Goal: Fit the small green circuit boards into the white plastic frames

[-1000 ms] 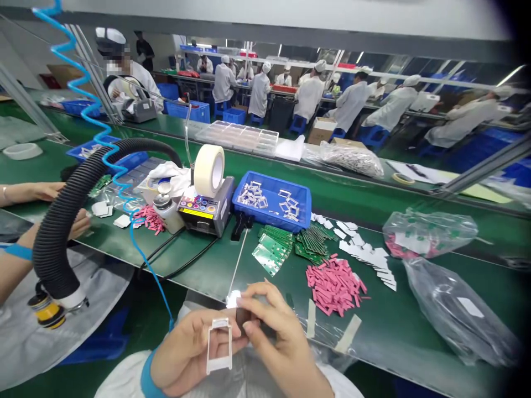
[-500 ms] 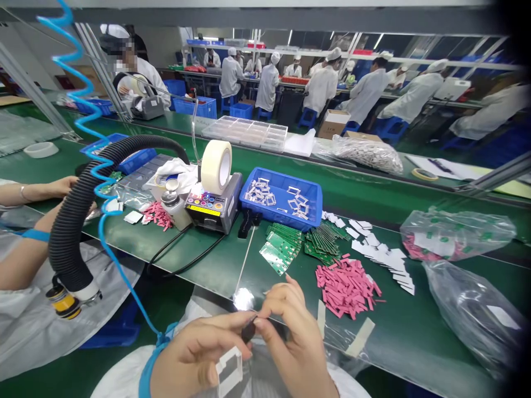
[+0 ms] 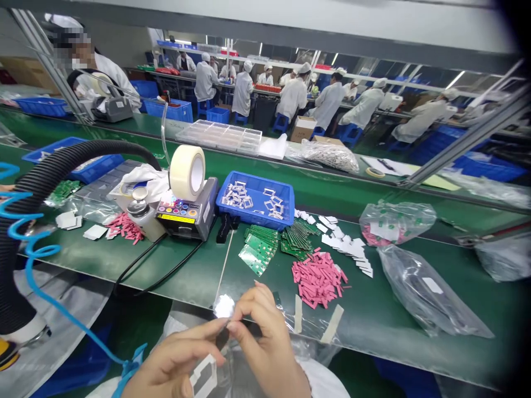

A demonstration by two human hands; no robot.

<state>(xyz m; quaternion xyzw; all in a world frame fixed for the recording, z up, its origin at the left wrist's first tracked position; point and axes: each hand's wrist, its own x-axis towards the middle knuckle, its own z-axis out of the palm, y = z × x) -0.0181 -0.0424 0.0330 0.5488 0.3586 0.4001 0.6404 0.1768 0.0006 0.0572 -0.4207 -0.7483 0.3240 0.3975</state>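
My left hand (image 3: 174, 354) keeps a white rectangular plastic frame (image 3: 206, 376) in its lower fingers near the thumb. Its forefinger reaches to a small thin dark piece (image 3: 227, 323), mostly hidden, which my right hand (image 3: 265, 331) pinches between thumb and forefinger. Both hands meet at the front edge of the green bench. Just beyond the right hand are a heap of pink strips (image 3: 317, 279) and green circuit boards (image 3: 258, 251), fanned out in overlapping rows. A blue bin (image 3: 254, 216) farther back contains several similar white frames (image 3: 274, 204).
White pads (image 3: 348, 249) and clear plastic bags (image 3: 431, 293) lie to the right. Leftward stand a tape dispenser (image 3: 186, 221) with a tape roll (image 3: 186, 172), a bottle (image 3: 145, 218) and a black hose (image 3: 83, 155). A blue coiled cord (image 3: 68, 315) runs to my left wrist.
My view has turned right, so the bench things appear farther left. Both hands still meet at the dark piece, which now shows thinner. The white frame stays in my left hand.
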